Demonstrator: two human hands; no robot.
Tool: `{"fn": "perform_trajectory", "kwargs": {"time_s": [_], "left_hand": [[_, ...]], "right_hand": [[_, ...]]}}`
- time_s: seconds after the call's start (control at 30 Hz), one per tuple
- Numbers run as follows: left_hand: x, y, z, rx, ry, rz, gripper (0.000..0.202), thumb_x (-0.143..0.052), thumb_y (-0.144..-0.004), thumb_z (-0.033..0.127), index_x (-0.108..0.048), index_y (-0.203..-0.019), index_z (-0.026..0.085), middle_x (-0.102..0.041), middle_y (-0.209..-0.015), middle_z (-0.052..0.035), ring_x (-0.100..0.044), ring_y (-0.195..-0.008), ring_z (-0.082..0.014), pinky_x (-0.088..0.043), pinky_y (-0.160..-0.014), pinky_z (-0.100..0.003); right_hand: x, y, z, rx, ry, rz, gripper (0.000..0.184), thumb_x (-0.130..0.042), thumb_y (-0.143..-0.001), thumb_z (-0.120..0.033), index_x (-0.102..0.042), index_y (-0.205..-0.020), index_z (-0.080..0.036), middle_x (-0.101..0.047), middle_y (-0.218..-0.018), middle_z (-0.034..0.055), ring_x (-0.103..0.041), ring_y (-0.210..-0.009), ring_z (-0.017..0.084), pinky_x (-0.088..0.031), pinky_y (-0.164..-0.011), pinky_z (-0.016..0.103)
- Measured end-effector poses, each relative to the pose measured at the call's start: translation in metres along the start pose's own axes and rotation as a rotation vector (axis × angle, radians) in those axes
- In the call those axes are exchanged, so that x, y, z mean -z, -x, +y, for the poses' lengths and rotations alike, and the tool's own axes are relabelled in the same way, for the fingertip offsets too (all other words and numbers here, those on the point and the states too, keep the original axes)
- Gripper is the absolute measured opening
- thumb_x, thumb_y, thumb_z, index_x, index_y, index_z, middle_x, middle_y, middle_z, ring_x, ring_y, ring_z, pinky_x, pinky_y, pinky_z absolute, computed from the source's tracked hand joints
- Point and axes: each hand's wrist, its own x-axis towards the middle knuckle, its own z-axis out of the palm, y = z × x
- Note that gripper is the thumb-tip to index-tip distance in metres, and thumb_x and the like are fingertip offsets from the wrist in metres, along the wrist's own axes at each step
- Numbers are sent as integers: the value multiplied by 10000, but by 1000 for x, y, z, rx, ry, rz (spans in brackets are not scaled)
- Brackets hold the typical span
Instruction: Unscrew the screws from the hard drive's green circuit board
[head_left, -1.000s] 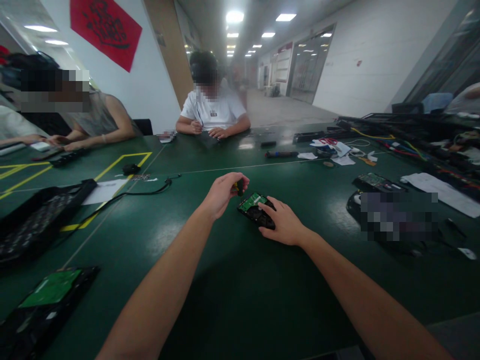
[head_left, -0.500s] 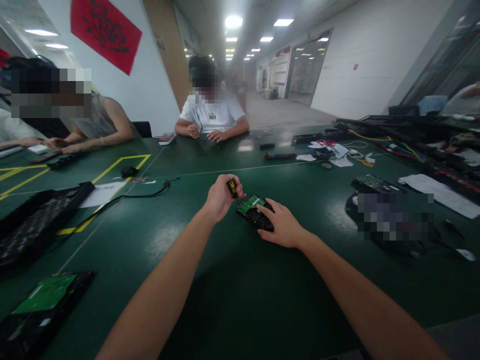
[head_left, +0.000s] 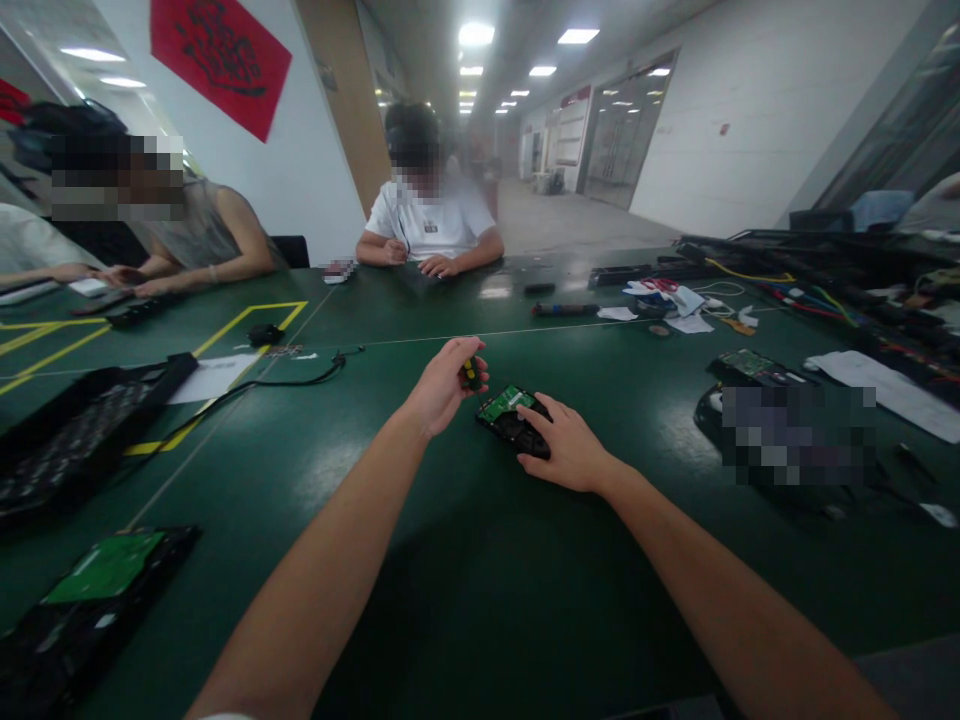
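A small black hard drive (head_left: 510,417) with a green circuit board facing up lies on the green table (head_left: 480,560) in front of me. My right hand (head_left: 568,447) rests on its near right side, fingers pressing it down. My left hand (head_left: 444,384) is closed around a small black and yellow screwdriver (head_left: 470,373), held just left of and above the drive's far corner. The tool's tip is hidden.
A second hard drive (head_left: 97,590) lies at the near left, a black keyboard (head_left: 75,430) and cable (head_left: 285,382) beyond it. Another circuit board (head_left: 750,364), papers and tangled cables sit at the right. Two people sit across the table and at the left.
My left hand turned the screwdriver between its fingers, staying over the drive's far left corner. The right hand and the drive kept still.
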Motion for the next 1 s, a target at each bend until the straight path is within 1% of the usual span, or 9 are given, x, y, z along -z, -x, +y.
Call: {"fn": "perform_trajectory", "kwargs": {"time_s": [0.13,0.27,0.37,0.43,0.57,0.63,0.8,0.9,1.0], "left_hand": [[0,-1,-1,-8,44,34,389,-818,-828,533,-620,-908,208,-628,-839,-13,-624,-733,-163,-559,-709,-332],[1,-3,-3,-25,44,10,425,-828,-815,574,-639,-860,195,-622,-828,-16,-615,-730,-158,-556,-733,-340],[1,-4,-3,-45,-21,-24,428,-797,-835,607,-707,-864,189,-638,-828,-35,-614,-760,-169,-527,-731,-320],[1,-3,-2,-83,-112,-12,430,-770,-855,619,-758,-883,191,-661,-856,-51,-608,-792,-178,-493,-711,-301],[0,0,3,-105,-228,-5,394,-763,-872,585,-801,-993,211,-681,-898,-50,-607,-839,-186,-461,-710,-288],[0,2,6,-88,-215,-26,365,-784,-862,550,-785,-996,210,-680,-876,-44,-620,-831,-187,-471,-728,-293],[-2,6,10,-62,-114,-24,337,-816,-838,505,-714,-924,195,-698,-841,-51,-665,-809,-189,-510,-747,-308],[-2,5,9,-25,-61,-46,342,-814,-840,495,-690,-943,193,-733,-875,-75,-703,-831,-204,-543,-789,-334],[-1,3,7,-2,-30,-64,344,-765,-878,510,-681,-950,184,-748,-922,-102,-721,-871,-220,-566,-811,-354]], "right_hand": [[1,0,-1,7,4,0,884,-671,-905,-661,-410,-1642,-248,-279,-1731,193,-361,-1540,451,-293,-1246,628],[0,0,-1,10,9,15,870,-676,-904,-653,-429,-1632,-246,-292,-1725,190,-362,-1542,441,-282,-1254,621],[0,0,0,7,5,13,869,-672,-906,-663,-428,-1632,-252,-296,-1723,186,-355,-1547,439,-294,-1250,623],[0,0,0,5,4,9,870,-672,-906,-667,-427,-1632,-255,-294,-1725,186,-353,-1548,443,-304,-1245,625],[3,1,-2,4,7,4,879,-683,-905,-654,-423,-1634,-237,-289,-1723,202,-371,-1534,450,-309,-1241,621],[3,1,-2,6,10,3,880,-685,-908,-645,-418,-1636,-230,-289,-1722,207,-374,-1533,448,-305,-1243,616],[1,1,-1,7,8,5,874,-683,-906,-649,-416,-1635,-248,-293,-1718,204,-378,-1529,446,-306,-1238,626],[0,0,0,6,1,5,863,-674,-913,-651,-418,-1634,-252,-287,-1719,201,-379,-1527,445,-304,-1238,630],[0,0,0,3,3,4,869,-676,-911,-656,-417,-1634,-251,-290,-1714,206,-384,-1523,449,-307,-1235,632]]}}
